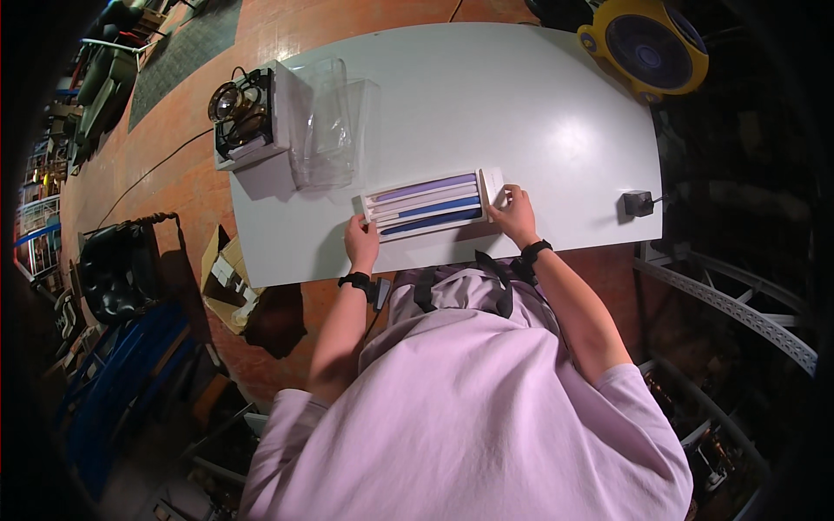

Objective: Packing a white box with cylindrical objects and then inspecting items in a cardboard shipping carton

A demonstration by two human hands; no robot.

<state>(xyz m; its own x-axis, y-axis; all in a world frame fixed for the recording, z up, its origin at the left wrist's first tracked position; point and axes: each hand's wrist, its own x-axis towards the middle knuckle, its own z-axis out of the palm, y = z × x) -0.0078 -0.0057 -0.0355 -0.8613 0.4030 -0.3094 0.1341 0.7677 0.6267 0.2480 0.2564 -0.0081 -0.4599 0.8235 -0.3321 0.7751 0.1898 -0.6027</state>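
Four purple-to-blue pens lie in a white tray (pixel 427 207), gripped endwise by left hand (pixel 361 242) and right hand (pixel 514 214).

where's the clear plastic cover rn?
Head view: the clear plastic cover lies on the white table, upper left, between the small fan box and the pen tray.

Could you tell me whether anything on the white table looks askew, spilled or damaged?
Nothing looks spilled or damaged. The long white tray of purple and blue pens lies slightly aslant to the white table edge, held at its ends by the left hand and right hand. The clear plastic cover lies apart.
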